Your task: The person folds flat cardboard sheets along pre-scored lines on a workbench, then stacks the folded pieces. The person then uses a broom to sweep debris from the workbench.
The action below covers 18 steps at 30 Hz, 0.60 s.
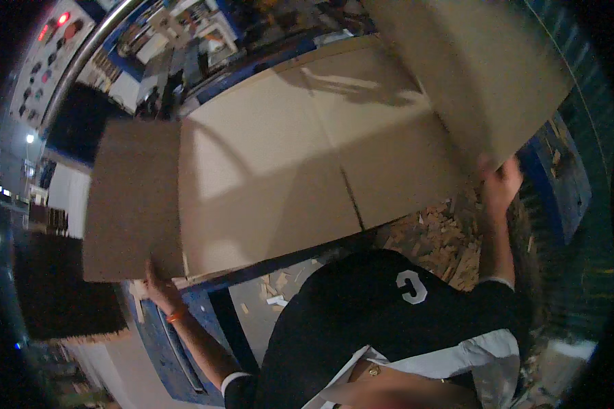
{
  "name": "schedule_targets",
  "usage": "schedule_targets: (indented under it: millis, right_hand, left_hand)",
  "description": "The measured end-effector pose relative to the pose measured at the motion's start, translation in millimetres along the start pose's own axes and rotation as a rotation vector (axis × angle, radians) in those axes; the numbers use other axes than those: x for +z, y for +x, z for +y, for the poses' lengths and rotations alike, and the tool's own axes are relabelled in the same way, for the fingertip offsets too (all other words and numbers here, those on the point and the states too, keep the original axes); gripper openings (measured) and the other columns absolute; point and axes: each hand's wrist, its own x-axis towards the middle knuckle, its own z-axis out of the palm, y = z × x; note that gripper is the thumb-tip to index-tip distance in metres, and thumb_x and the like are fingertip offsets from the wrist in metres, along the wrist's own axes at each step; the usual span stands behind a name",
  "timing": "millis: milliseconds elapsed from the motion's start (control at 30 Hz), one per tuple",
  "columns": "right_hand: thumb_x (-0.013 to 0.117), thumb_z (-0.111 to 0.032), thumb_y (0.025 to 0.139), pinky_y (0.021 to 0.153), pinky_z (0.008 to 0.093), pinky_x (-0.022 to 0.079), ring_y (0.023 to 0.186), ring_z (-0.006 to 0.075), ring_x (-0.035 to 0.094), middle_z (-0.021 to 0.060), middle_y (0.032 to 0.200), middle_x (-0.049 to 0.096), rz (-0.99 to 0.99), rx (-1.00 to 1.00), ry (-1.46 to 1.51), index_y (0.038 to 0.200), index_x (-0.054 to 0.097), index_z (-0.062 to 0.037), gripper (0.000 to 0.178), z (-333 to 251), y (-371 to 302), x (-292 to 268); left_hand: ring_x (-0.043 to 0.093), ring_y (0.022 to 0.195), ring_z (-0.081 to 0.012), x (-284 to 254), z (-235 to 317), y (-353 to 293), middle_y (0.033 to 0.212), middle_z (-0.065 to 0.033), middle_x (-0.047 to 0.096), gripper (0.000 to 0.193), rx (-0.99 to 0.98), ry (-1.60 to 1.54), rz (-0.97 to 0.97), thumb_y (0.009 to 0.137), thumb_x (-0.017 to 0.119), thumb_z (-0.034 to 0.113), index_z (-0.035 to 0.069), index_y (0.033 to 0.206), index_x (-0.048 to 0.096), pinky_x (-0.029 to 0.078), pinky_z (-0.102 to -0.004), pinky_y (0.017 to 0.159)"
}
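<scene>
From my end, nearest on the left, I make out the left hand (162, 290) pinching the near edge of the cardboard's left flap (133, 204), one digit laid over its face. The right hand (501, 180) is blurred, yet I read its fingers as closed on the near corner of the right flap (512, 82), which tilts up. I judge the grips sit so far apart because the cardboard (266, 184) is too wide and floppy to steer from one end. Its creased middle lies over the blue machine (201, 307), spanning near edge to far edge, so the machine likely takes the weight. Scraps (443, 245) litter the space off the near edge. Beyond the far left corner stands a control panel (48, 61) with lit red lamps.
</scene>
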Motion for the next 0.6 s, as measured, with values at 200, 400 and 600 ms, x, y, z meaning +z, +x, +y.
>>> schedule_targets:
  millis: [200,400,600]
  right_hand:
    - [0.062,-0.004,0.070,0.098,0.0433,0.037,0.116,0.0287,0.048,0.0053,0.118,0.057,-0.747,-1.070,-0.226,0.103,0.062,-0.0129,0.035,0.0,-34.1,48.5]
    - [0.063,-0.035,0.074,0.102,0.0452,0.031,0.121,0.0267,0.042,0.0002,0.129,0.048,-0.791,-1.265,-0.376,0.121,0.053,-0.0227,0.049,11.2,-17.4,62.9]
    - [0.064,-0.032,0.074,0.100,0.0452,0.032,0.122,0.0290,0.041,0.0079,0.130,0.046,-0.839,-1.221,-0.341,0.119,0.052,-0.0124,0.051,11.3,11.8,102.1]
  left_hand:
    - [0.045,0.118,-0.0268,79.6,63.3,-75.7,0.128,-0.0114,0.048,0.047,0.743,0.365,-0.482,0.078,0.056,0.005,0.008,0.124,0.050,0.034,-0.0394,0.099]
    - [0.038,0.124,-0.0317,93.8,90.5,-69.4,0.134,-0.0138,0.042,0.055,0.849,0.798,-0.794,0.073,0.059,0.017,0.015,0.127,0.049,0.028,-0.0443,0.104]
    - [0.038,0.124,-0.0307,96.3,75.7,-50.7,0.134,-0.0126,0.042,0.055,0.857,0.708,-0.691,0.074,0.059,0.015,0.016,0.128,0.048,0.028,-0.0429,0.104]
